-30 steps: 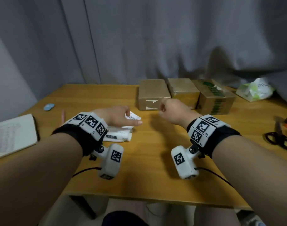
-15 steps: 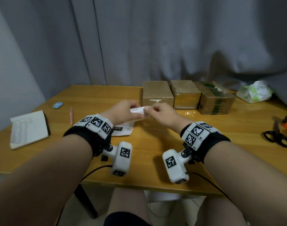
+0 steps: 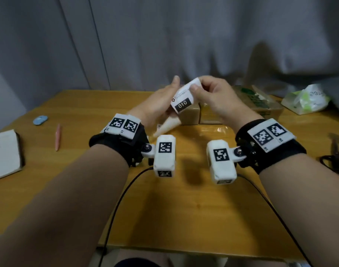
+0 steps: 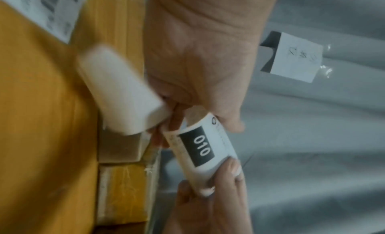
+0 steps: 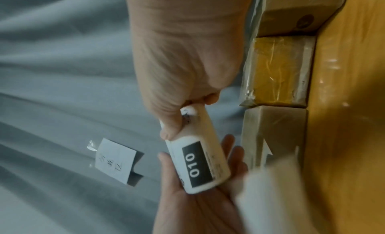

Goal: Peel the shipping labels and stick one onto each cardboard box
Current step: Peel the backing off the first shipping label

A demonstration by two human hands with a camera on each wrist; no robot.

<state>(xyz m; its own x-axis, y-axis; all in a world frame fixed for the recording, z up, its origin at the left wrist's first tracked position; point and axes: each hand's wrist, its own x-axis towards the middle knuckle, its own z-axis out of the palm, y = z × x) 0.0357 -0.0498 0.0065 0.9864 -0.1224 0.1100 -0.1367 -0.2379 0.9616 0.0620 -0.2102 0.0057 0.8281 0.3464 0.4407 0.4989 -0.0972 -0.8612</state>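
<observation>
Pinching label (image 3: 184,99), R grip (image 3: 216,101) raised

Both forearms reach forward, grips raised and close together. The right grip (image 3: 216,99) pinches the label's (image 3: 183,101) upper end between thumb and curled fingers. The left grip (image 3: 157,105) lies flat behind it, fingers straight.

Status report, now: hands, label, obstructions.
Right hand pinches shipping label top; left hand flat behind it. Label curled, backing hanging, not yet on cardboard boxes. No obstruction seen.
</observation>
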